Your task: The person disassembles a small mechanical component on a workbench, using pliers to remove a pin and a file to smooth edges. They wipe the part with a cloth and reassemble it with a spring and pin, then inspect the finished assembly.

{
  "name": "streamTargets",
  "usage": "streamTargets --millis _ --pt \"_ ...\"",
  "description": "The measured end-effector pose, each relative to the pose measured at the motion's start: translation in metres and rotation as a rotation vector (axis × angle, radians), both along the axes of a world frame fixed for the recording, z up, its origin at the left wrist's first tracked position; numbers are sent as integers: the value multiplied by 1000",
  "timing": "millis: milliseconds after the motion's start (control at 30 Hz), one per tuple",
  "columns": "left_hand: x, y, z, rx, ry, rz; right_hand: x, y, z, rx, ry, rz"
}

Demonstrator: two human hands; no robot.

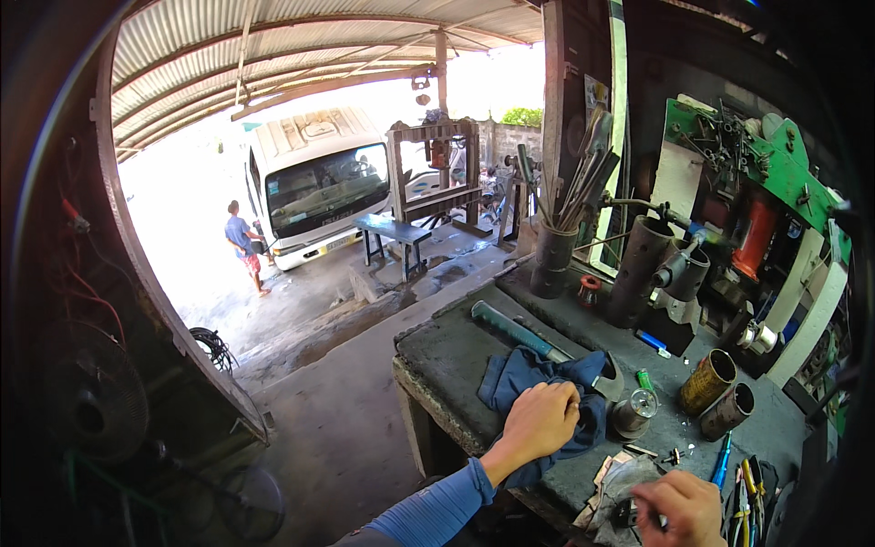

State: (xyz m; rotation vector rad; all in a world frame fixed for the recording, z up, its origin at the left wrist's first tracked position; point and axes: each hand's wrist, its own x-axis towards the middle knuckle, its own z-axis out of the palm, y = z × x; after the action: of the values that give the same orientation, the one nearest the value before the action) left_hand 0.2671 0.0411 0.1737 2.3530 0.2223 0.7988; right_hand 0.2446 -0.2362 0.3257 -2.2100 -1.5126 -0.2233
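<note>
My left hand (538,421) is closed on a crumpled dark blue cloth (499,383) at the bench's near edge. Under the cloth's far side lies a tool with a teal handle (510,326). Lower right, my right hand (684,507) has its fingers curled over a dark round part; whatever they pinch is hidden. Around that part spreads a grey, worn piece of material (629,476). Between my hands, a little farther off, stands a metal cup-shaped part (631,417). A green battery-like cylinder (645,379) lies beyond it.
Two rusty tubes (707,381) stand to the right, with pliers (753,488) nearer. A tall pipe holding rods (553,260) rises at the bench's back. Outside are a blue bench (392,230), a press frame (437,173), a white truck (319,187) and a person (242,244).
</note>
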Motion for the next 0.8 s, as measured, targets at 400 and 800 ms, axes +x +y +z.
streamTargets --millis 400,800 --pt "-5 -3 11 -55 78 -3 -2 3 -29 40 80 122" --pt "-8 -3 14 -54 89 21 5 -20 -3 237 140 -88"
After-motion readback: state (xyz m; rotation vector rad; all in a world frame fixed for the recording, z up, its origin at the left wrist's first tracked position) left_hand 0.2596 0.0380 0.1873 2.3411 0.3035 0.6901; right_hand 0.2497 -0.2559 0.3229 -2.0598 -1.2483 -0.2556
